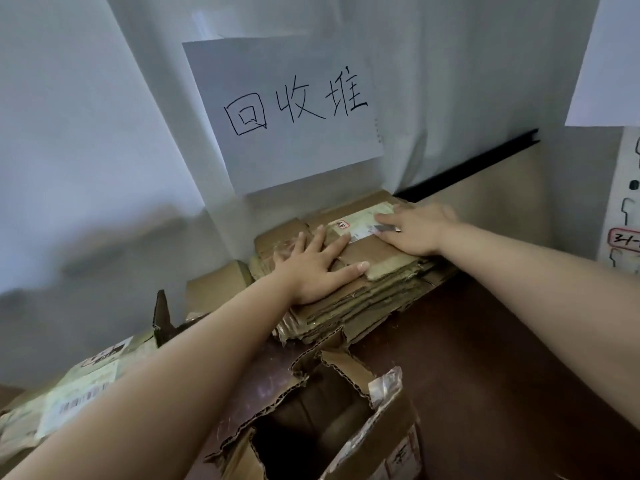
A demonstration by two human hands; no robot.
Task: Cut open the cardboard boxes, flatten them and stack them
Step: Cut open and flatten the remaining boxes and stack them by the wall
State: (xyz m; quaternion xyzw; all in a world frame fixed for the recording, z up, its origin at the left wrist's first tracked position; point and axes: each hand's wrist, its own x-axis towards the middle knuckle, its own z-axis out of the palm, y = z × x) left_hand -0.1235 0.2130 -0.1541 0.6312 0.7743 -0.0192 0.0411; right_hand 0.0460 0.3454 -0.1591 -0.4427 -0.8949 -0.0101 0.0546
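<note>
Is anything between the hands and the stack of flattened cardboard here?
Nothing visible. The left hand lies flat, fingers spread, directly on the top sheet of the flattened cardboard stack. The right hand also rests on it, with a thin blade-like tool under its fingers.

Open box (pixel 332 427) cut off by bottom edge, blurred cartons (pixel 69 393) at left, wall label (pixel 623 202) cropped right.

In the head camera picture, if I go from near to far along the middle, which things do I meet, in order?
Open cardboard box → stack of flattened cardboard → left hand pressing flat on it → white shipping label → handwritten paper sign on the wall.
</note>
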